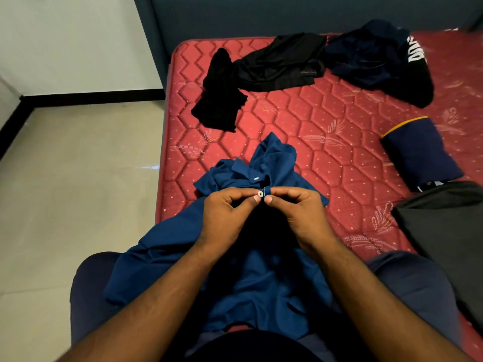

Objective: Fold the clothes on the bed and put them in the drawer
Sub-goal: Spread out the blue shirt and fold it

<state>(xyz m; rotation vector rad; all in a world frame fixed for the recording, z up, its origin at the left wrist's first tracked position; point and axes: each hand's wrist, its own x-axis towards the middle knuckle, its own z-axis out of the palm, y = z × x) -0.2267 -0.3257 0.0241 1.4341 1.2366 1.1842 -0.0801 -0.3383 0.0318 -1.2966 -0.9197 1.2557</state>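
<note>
Both hands at frame centre — left hand [226, 212] pinching the white button [260, 193], right hand [298, 210] pinching the placket of the blue polo shirt [251, 270] — buttoning before folding, next push the button through, likely.

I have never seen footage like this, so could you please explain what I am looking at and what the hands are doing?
There is no machine here: a person wears a camera on the head, looking down at their own two bare hands. The left hand and right hand pinch the placket of a blue polo shirt at a white button, apparently working it. The shirt lies across the lap and onto a red mattress. Farther back lie unfolded dark clothes. On the right sits a folded navy garment.
</note>
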